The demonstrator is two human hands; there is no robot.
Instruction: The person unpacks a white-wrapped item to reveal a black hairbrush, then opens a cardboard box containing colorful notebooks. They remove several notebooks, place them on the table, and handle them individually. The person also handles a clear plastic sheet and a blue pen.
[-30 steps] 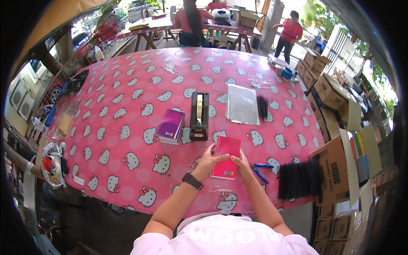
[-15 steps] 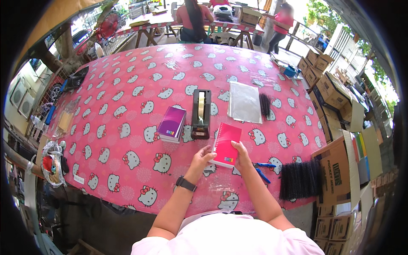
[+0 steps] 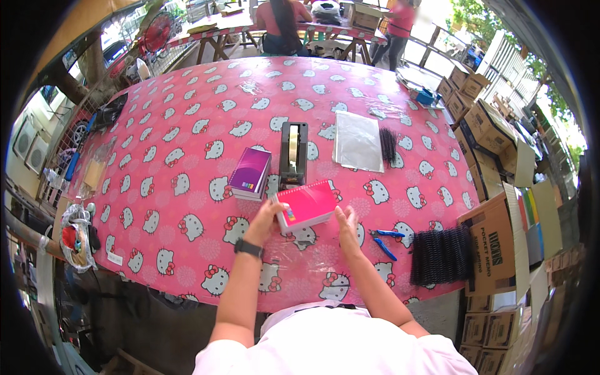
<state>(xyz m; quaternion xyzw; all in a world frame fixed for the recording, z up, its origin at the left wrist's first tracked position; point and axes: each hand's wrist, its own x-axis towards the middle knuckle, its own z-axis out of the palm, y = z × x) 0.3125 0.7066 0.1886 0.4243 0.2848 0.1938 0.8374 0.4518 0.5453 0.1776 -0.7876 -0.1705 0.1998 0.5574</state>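
Head view. A pink notebook lies tilted on the pink patterned table, directly in front of the person. The left hand, at the notebook's 8 o'clock, touches its near corner with fingers loosely curled, seemingly to steady it. The right hand, at 4 o'clock, hovers just beside the edge, fingers straight and close together, holding nothing. A tape dispenser stands at 12 o'clock, a purple notebook stack at 10 o'clock, blue pliers and black binding coils at 4 o'clock, all seemingly kept within reach.
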